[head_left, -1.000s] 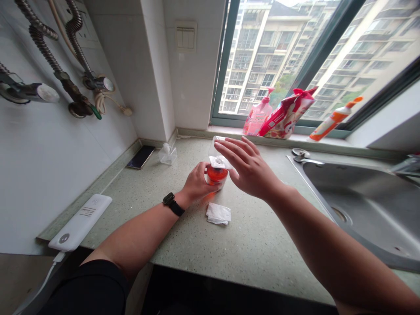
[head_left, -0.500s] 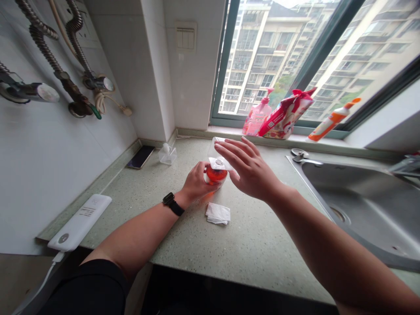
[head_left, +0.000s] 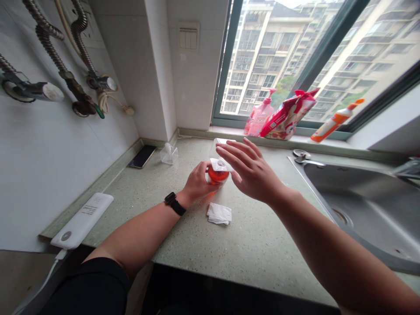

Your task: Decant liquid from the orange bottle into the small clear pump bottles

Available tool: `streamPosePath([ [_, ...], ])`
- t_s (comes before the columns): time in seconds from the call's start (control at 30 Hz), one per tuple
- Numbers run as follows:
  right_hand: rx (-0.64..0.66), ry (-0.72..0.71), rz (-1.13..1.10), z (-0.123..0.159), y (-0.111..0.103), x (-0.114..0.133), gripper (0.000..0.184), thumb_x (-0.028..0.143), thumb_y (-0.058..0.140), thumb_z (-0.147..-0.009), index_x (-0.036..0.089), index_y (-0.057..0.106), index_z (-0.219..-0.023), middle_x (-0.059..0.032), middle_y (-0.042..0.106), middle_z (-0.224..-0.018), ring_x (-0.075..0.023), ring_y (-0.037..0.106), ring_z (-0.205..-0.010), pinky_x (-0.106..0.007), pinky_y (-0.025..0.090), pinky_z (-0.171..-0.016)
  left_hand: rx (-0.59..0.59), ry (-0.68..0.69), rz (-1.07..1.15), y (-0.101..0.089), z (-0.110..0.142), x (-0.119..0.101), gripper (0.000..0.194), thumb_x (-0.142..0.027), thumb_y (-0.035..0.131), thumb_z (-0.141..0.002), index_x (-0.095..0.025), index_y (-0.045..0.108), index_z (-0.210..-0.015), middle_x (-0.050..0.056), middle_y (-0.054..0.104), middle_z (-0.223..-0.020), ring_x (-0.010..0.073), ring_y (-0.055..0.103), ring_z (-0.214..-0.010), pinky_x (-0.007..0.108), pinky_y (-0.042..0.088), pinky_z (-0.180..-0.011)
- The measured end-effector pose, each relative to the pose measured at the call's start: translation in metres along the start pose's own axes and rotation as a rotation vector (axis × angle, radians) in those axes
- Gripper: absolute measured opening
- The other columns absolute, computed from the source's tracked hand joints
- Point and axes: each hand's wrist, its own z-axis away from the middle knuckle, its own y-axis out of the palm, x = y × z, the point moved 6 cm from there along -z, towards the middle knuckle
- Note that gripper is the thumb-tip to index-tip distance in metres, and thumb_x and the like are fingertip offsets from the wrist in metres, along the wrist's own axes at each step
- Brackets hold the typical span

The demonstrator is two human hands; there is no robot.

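There are one left hand [head_left: 197,183], one right hand [head_left: 251,173], one wristwatch [head_left: 175,204] and one sink [head_left: 357,188]. One red-filled container [head_left: 218,175] stands between the hands. The desk [head_left: 262,258] also carries four more things: one folded tissue [head_left: 218,213], one phone [head_left: 141,156], one power bank [head_left: 82,221] and one small clear plastic piece [head_left: 169,155]. The windowsill [head_left: 328,145] carries three: one pink pump bottle [head_left: 259,119], one red-and-white pouch [head_left: 288,120] and one orange-capped tube [head_left: 333,127].

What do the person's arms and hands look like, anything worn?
Both forearms are bare, with no gloves or sleeves on them. The left hand has a black smartwatch with a rectangular face on a black strap at its wrist. The right hand and its wrist show no watch, band or ring.
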Motion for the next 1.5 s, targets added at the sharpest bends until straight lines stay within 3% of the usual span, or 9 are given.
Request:
streamPosePath([
  [0.87,0.005,0.026,-0.010,0.001,0.001,-0.011,0.108,-0.003,0.058,-0.091,0.044,0.009,-0.176,-0.0016,0.056,-0.167,-0.0317,0.054,-0.153,-0.064,0.033,-0.134,0.090,-0.111,0.071,0.003,0.000,0.001,0.056,-0.037,0.094,-0.078,-0.022,0.058,-0.118,0.010,0.072,-0.117,0.0279,0.071,-0.107,0.044,0.060,-0.092],
  [1.23,-0.020,0.065,-0.051,0.004,0.003,-0.025,0.110,0.000,0.062,-0.086,0.040,0.016,-0.176,-0.0052,0.053,-0.169,-0.0349,0.052,-0.153,-0.064,0.038,-0.130,0.126,-0.113,0.076,0.006,-0.001,0.005,0.060,-0.036,0.095,-0.076,-0.021,0.060,-0.122,0.012,0.072,-0.121,0.0293,0.070,-0.108,0.048,0.058,-0.099],
  [1.5,-0.018,0.173,-0.103,0.011,0.008,-0.040,0.105,0.008,0.067,-0.088,0.039,0.019,-0.175,-0.0090,0.049,-0.170,-0.0385,0.051,-0.154,-0.066,0.044,-0.125,0.134,-0.077,0.068,0.005,-0.002,0.004,0.061,-0.037,0.093,-0.078,-0.022,0.061,-0.128,0.012,0.072,-0.124,0.0302,0.071,-0.113,0.049,0.058,-0.101],
])
